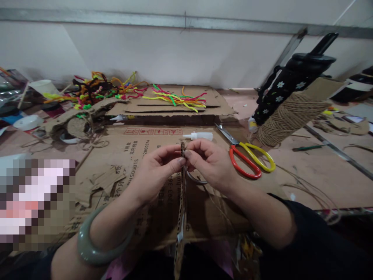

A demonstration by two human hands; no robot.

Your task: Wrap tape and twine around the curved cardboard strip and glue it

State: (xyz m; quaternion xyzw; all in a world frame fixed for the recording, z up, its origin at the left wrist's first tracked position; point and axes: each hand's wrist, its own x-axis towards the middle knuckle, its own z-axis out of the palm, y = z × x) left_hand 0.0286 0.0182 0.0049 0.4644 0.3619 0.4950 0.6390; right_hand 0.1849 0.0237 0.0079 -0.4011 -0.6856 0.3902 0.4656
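Between my two hands a narrow piece of corrugated cardboard point(181, 206) stands on edge, its fluted side facing up toward me. My left hand point(159, 165) pinches its far end with thumb and fingers. On the other side, my right hand point(206, 159) has thumb and forefinger pressed together against the same end; whether twine lies in that pinch is too small to tell. Just beyond the fingertips lies a small white glue bottle point(201, 135). Scissors point(244, 155) with one red and one yellow handle rest to the right, blades partly apart.
A printed cardboard sheet point(116, 151) covers the work surface. Behind it, a cardboard box piece point(221, 99) carries bright pipe cleaners point(175, 97). A large twine spool point(291, 116) and a black flowered umbrella point(279, 87) stand right. Cardboard scraps point(101, 184) lie left.
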